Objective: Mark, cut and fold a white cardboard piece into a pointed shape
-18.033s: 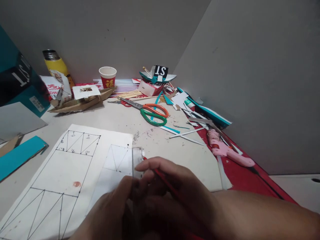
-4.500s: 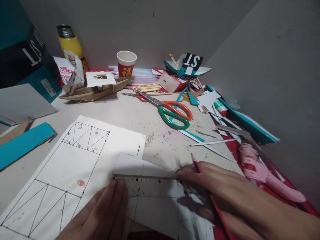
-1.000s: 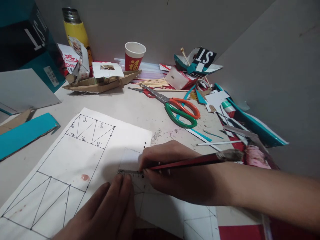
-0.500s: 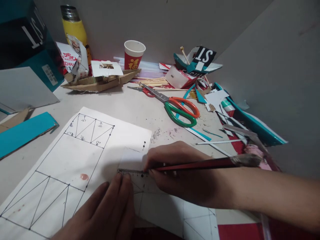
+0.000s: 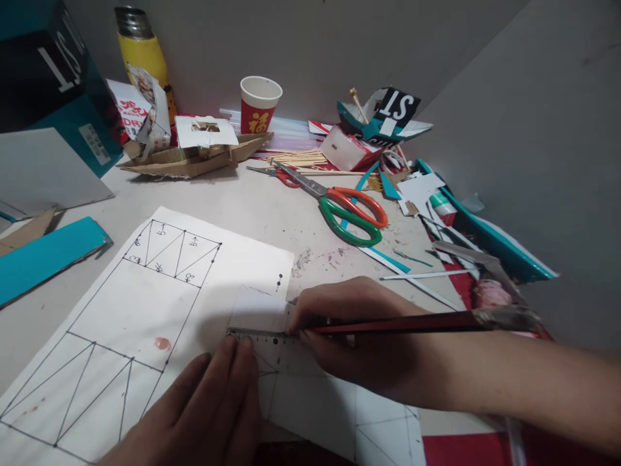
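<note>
On the tabletop (image 5: 233, 207) at far left: a teal strip (image 5: 48, 259), well apart from the work. Next, a drawn sheet (image 5: 121, 310) of inked panels and diagonals, partly under a lined card (image 5: 310, 395). Then the left hand (image 5: 208, 395): fingers together, laid flat, pinning the left end of a clear ruler (image 5: 264, 337) onto the card. Apparently pinned at that end only; likely to pivot under a sideways push and throw the line off. Card seemingly loose over the sheet's edge; could creep with any easing of pressure. Just right, the right hand (image 5: 354, 336), clamped on a red-and-black pencil (image 5: 412, 321) leaning well back to the right. Tip hidden behind the fingers; cannot tell whether on the card or against the ruler. With a drift off the edge, probably a crooked mark; with the hand's heel dragging, perhaps smudged lines or a shifted card. Farther right, a pink tool (image 5: 490, 294), mostly hidden; at slight risk of an elbow knock.
</note>
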The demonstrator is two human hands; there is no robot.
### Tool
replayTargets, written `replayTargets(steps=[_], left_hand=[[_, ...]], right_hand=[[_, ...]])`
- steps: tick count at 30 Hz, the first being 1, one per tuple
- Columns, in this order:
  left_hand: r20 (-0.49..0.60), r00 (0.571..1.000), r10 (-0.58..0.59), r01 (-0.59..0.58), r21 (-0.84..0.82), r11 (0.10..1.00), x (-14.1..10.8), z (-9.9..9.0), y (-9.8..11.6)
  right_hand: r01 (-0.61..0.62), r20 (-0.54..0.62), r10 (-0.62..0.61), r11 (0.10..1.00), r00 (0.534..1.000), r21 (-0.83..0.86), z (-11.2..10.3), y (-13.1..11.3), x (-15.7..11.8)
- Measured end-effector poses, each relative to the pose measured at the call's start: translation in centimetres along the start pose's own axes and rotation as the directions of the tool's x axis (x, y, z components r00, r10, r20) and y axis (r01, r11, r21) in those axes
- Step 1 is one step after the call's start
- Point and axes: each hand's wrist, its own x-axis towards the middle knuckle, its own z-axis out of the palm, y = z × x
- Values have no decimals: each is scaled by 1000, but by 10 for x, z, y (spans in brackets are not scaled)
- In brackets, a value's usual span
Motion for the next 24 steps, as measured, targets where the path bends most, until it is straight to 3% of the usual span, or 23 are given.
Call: replayTargets(steps=[12,16,18,21,24], left_hand=[[-14,1000,3,-3,-6,1000,0,2,0],[-24,1000,1,-2,-14,1000,-1,1,0],[-20,1000,-6,6,-20,1000,1,-2,-2],[-19,999,-31,30,-44,999,2,-5,-4],[-48,997,-59,55,-82,995,0,-7,-6]], right_hand=[[-53,-28,53,998,998,20,1,3,-5],[-15,18,16,1000,1000,-16,-10,-7,-5],[11,-21,-12,999,1000,-43,-19,-16,-9],[24,-186,-48,992,981,-125,-24,-23,-20],[95,-199,-154,955,968,-280,-17,-18,-36]])
